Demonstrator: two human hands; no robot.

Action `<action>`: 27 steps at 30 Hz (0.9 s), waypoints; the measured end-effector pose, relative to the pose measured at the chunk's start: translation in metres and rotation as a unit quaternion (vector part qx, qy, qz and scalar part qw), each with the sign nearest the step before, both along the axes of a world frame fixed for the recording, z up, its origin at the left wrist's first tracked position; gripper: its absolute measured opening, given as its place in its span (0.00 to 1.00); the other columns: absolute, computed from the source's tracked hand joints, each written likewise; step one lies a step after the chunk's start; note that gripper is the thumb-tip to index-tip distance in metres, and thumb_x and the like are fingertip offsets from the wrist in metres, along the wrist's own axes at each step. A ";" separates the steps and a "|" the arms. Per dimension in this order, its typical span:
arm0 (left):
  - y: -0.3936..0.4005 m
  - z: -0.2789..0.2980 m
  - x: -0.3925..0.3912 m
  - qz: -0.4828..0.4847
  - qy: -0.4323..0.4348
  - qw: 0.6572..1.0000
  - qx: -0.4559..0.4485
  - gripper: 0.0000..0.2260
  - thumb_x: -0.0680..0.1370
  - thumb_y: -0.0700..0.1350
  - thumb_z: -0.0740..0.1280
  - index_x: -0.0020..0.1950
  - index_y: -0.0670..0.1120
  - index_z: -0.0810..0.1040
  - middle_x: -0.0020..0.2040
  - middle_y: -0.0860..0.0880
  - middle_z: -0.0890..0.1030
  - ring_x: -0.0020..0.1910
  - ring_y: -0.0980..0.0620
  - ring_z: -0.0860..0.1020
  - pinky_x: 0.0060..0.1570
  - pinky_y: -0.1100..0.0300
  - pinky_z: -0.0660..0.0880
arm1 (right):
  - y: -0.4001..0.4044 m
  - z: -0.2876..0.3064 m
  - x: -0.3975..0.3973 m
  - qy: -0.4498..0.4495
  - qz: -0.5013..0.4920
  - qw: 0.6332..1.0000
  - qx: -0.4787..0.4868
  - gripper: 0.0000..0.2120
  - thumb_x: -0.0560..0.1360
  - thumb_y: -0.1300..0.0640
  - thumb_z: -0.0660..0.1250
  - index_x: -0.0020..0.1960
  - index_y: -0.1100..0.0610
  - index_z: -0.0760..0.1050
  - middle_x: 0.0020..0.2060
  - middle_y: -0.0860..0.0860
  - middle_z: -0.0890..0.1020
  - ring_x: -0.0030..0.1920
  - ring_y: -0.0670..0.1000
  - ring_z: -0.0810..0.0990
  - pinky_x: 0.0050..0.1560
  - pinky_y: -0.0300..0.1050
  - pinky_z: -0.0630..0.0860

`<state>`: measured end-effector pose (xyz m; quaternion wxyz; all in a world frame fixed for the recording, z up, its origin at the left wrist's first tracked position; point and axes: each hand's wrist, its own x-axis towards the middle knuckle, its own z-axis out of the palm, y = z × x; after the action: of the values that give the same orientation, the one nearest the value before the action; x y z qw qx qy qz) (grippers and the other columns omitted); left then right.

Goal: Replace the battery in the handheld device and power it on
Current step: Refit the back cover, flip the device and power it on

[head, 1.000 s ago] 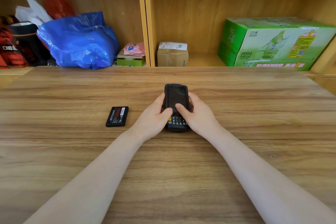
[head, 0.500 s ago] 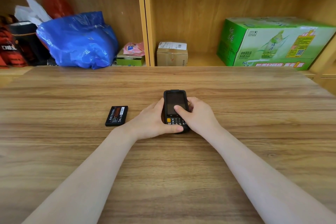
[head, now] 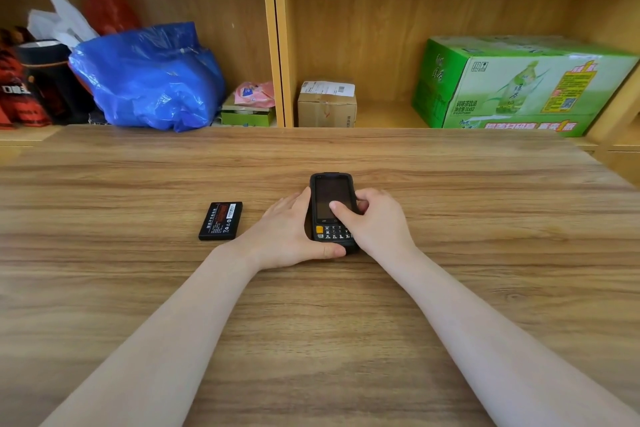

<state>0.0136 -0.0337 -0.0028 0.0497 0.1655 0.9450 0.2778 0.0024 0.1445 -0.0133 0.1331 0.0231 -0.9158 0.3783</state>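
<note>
The device [head: 331, 210] lies face up mid-table [head: 450, 218], screen dark, between both hands. The right hand [head: 375, 218] grips its right edge, thumb across the lower screen; the left hand [head: 289, 230] cups the left side, thumb under the keypad end. It looks rigid, chunky and fairly weighty, best held by its sides, sparing the glass. A loose battery [head: 221, 221] lies just left, untouched, likely light and stiff
</note>
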 end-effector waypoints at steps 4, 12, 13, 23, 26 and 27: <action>0.000 -0.001 0.000 0.001 0.002 1.000 0.001 0.47 0.61 0.72 0.69 0.74 0.61 0.53 0.69 0.55 0.68 0.68 0.52 0.64 0.69 0.49 0.63 | 0.000 0.000 0.001 0.001 -0.007 1.000 -0.003 0.24 0.73 0.40 0.67 0.61 0.55 0.77 0.51 0.50 0.78 0.47 0.44 0.72 0.36 0.29 0.60; -0.001 -0.001 -0.001 -0.007 0.007 1.000 -0.005 0.47 0.61 0.74 0.68 0.74 0.61 0.53 0.68 0.55 0.69 0.68 0.51 0.65 0.69 0.47 0.63 | 0.000 0.001 0.002 0.004 0.001 1.000 0.001 0.22 0.73 0.41 0.68 0.60 0.55 0.77 0.49 0.49 0.77 0.47 0.45 0.71 0.37 0.29 0.60; -0.001 -0.002 -0.001 -0.008 0.007 1.000 -0.007 0.47 0.61 0.74 0.68 0.74 0.61 0.53 0.69 0.55 0.69 0.68 0.51 0.65 0.69 0.47 0.63 | 0.000 0.001 0.002 0.004 0.001 1.000 0.001 0.23 0.73 0.41 0.68 0.60 0.55 0.77 0.49 0.49 0.77 0.47 0.44 0.71 0.37 0.29 0.60; -0.001 -0.001 -0.001 -0.007 0.002 1.000 -0.003 0.47 0.60 0.74 0.67 0.74 0.62 0.53 0.69 0.56 0.69 0.69 0.52 0.65 0.70 0.47 0.62 | 0.001 0.002 0.003 0.009 0.002 1.000 0.001 0.22 0.73 0.41 0.68 0.59 0.55 0.77 0.47 0.48 0.76 0.44 0.45 0.71 0.35 0.31 0.60; -0.001 -0.001 -0.001 -0.007 0.001 1.000 -0.004 0.47 0.60 0.75 0.67 0.74 0.62 0.52 0.69 0.56 0.69 0.69 0.51 0.64 0.70 0.47 0.62 | 0.001 0.003 0.003 0.008 0.002 1.000 0.000 0.21 0.73 0.42 0.68 0.59 0.55 0.77 0.47 0.49 0.76 0.44 0.45 0.71 0.35 0.31 0.60; -0.001 -0.002 -0.001 -0.005 0.001 1.000 -0.005 0.47 0.60 0.75 0.67 0.74 0.62 0.52 0.69 0.55 0.69 0.69 0.51 0.64 0.70 0.47 0.62 | 0.000 0.003 0.003 0.009 0.002 1.000 -0.001 0.21 0.73 0.42 0.68 0.59 0.55 0.77 0.47 0.49 0.76 0.44 0.45 0.71 0.35 0.31 0.61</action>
<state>0.0123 -0.0349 -0.0043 0.0514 0.1705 0.9456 0.2723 0.0057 0.1449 -0.0104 0.1404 0.0281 -0.9142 0.3791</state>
